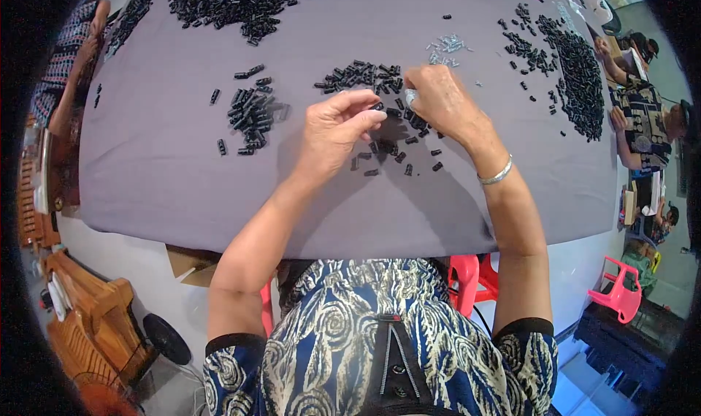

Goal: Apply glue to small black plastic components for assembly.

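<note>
My left hand (332, 131) is closed in a pinch over the middle of the cloth, with a small black cylindrical piece (377, 107) between thumb and forefinger. Just to its right, my right hand (444, 102) is curled with its fingers pressed together. Something pale shows at those fingertips, but what they hold is hidden. Loose black pieces (400, 157) lie below and between the hands. Beyond them spreads a heap of similar black pieces (358, 74). Small clear pieces (448, 45) lie scattered past my right hand.
A grey cloth (182, 189) covers the table. Left of my hands is a pile of longer black pieces (250, 116). Larger black heaps (241, 3) lie at the far side and right (580, 80). Other people sit at both sides. A pink chair (621, 292) stands right.
</note>
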The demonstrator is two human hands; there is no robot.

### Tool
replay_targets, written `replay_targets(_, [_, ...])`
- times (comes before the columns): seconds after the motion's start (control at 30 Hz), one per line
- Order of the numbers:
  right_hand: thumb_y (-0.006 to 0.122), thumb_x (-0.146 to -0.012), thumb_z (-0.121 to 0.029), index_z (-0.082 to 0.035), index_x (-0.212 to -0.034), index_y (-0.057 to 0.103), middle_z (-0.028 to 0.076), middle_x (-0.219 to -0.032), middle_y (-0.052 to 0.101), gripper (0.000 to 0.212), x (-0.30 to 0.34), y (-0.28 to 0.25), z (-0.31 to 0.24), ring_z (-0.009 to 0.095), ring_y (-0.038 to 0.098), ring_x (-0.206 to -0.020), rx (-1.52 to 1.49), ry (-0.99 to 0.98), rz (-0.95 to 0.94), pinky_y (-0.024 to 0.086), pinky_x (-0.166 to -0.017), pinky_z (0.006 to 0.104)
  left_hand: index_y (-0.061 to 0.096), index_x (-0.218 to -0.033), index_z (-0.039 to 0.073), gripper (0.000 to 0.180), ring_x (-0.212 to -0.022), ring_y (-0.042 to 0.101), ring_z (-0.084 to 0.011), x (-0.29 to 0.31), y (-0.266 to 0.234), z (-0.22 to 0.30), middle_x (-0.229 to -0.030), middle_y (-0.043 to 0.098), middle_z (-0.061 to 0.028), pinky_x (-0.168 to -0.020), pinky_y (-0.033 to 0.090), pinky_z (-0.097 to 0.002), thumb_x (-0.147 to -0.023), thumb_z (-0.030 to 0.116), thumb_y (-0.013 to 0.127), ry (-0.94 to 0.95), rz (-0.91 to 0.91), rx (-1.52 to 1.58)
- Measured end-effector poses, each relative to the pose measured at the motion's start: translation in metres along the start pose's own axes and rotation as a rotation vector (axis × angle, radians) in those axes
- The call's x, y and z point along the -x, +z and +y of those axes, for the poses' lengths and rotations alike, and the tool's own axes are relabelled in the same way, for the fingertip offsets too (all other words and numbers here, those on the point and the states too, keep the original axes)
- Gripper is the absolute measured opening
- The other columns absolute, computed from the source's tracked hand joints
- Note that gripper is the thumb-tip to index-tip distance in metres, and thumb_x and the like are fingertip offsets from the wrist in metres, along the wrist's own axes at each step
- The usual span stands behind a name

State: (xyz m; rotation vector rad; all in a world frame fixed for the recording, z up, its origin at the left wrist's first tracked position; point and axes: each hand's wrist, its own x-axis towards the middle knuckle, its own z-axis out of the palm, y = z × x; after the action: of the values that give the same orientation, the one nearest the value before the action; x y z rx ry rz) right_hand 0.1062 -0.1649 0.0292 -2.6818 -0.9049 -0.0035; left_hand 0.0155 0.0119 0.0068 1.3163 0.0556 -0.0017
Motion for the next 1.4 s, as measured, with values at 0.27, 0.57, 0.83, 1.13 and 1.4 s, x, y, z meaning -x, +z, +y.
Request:
replay_targets(0.27, [0.063,-0.071,-0.008,0.0,-0.081,0.061,0.007,-0.06,0.057,0.012,0.003,-0.014,-0.001,0.014,0.054,-0.053,-0.324,0.124,-0.022,0.042,-0.049,0.0285,0.066,-0.096,0.0,0.015,-0.069,0.058,-0.0076,-0.001,0.002,-0.005,-0.082,0.057,-0.0008,-0.058,0.049,-0.0199,-0.081,0.004,0.066,0.052,0.001,-0.007])
replay_targets(0.57, [0.06,-0.084,-0.006,-0.003,-0.095,0.064,-0.001,-0.076,0.061,0.012,0.027,0.001,-0.03,0.003,0.053,-0.055,-1.293,0.239,0.013,0.044,-0.048,0.0165,0.065,-0.1,-0.003,0.018,-0.071,0.058,-0.0087,0.001,0.003,-0.009,-0.083,0.055,-0.0017,-0.06,0.051,-0.021,-0.083,0.0,0.064,0.086,-0.001,-0.126])
replay_targets(0.83, [0.063,-0.084,-0.009,-0.004,-0.091,0.065,-0.001,-0.077,0.062,0.009,0.028,0.008,-0.028,0.003,0.053,-0.059,-1.261,0.194,0.068,0.045,-0.052,0.0173,0.065,-0.1,-0.003,0.018,-0.069,0.057,-0.0075,0.004,0.005,-0.008,-0.082,0.055,-0.0011,-0.059,0.05,-0.0203,-0.082,-0.001,0.065,0.091,0.003,-0.134])
replay_targets(1.13, [0.063,-0.083,-0.005,-0.003,-0.092,0.065,-0.002,-0.08,0.062,0.009,0.03,0.007,-0.031,0.004,0.057,-0.069,-1.16,0.148,0.094,0.048,-0.056,0.0186,0.066,-0.1,-0.001,0.018,-0.069,0.057,-0.0072,0.005,0.004,-0.011,-0.081,0.057,-0.0016,-0.057,0.05,-0.0209,-0.083,0.005,0.066,0.127,0.0,-0.181])
replay_targets(1.4, [0.064,-0.081,-0.003,-0.002,-0.089,0.066,-0.001,-0.079,0.062,0.008,0.032,0.006,-0.026,0.004,0.057,-0.069,-1.143,0.172,0.056,0.048,-0.057,0.0188,0.065,-0.098,-0.002,0.016,-0.066,0.057,-0.0073,0.008,0.007,-0.011,-0.08,0.056,-0.0016,-0.056,0.049,-0.0207,-0.083,0.004,0.066,0.145,-0.007,-0.189])
